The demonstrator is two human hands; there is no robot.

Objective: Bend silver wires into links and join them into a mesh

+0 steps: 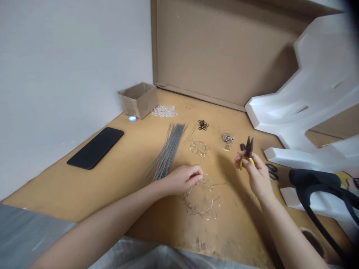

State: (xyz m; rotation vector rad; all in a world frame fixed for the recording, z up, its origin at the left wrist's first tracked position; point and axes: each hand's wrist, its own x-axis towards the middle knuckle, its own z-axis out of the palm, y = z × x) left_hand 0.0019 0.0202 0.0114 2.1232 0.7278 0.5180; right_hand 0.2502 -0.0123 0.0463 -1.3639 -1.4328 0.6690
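My left hand [186,179] is closed in a pinch at the upper edge of a silvery wire ring [200,213] with short wire ends sticking out. The fingertips hide the exact spot gripped. Raised to the right, my right hand [256,172] is wrapped around pliers [248,149] with yellow handles and dark jaws pointing up. Beyond the left hand lies a bundle of straight grey wires [169,151]. Another, smaller wire ring [199,148] rests farther back on the brown tabletop [157,239].
Clear beads [165,110] lie beside a cardboard box [138,101]. A phone [95,148] is at left. Black loops [203,125] and a wire coil [228,137] sit at the back. Scissors [272,172], white foam [280,112] and a black-handled object [314,179] occupy the right.
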